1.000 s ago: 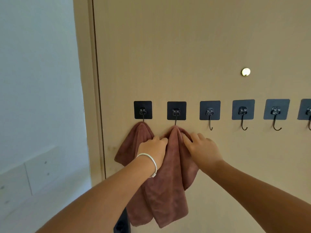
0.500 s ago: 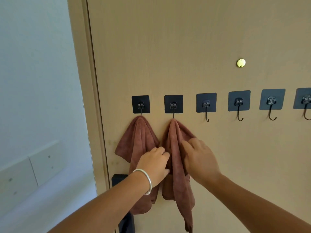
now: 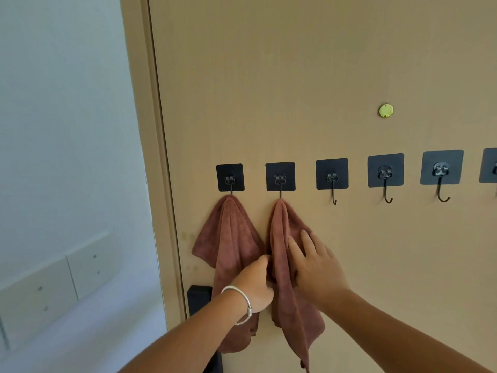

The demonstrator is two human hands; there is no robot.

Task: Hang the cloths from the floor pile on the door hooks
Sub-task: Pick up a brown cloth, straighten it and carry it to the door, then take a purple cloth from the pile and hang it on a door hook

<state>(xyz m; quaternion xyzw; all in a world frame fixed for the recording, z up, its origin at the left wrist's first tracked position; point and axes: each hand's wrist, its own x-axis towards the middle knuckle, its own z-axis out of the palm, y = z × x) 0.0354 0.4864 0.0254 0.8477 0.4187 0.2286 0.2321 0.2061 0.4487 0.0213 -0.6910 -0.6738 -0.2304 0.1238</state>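
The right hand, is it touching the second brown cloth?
Touching. The head view shows the right hand lying with straight fingers on the second cloth.

Both forearms are seen bare, no sleeves in view. A thin silver bangle (image 3: 243,302) with a wrapped section is worn on the left wrist.

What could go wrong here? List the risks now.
1. Both the left hand and the right hand are on the second cloth; a downward tug might pull it off its hook.
2. The hooks seem stuck onto the door; hard pulling might loosen one.
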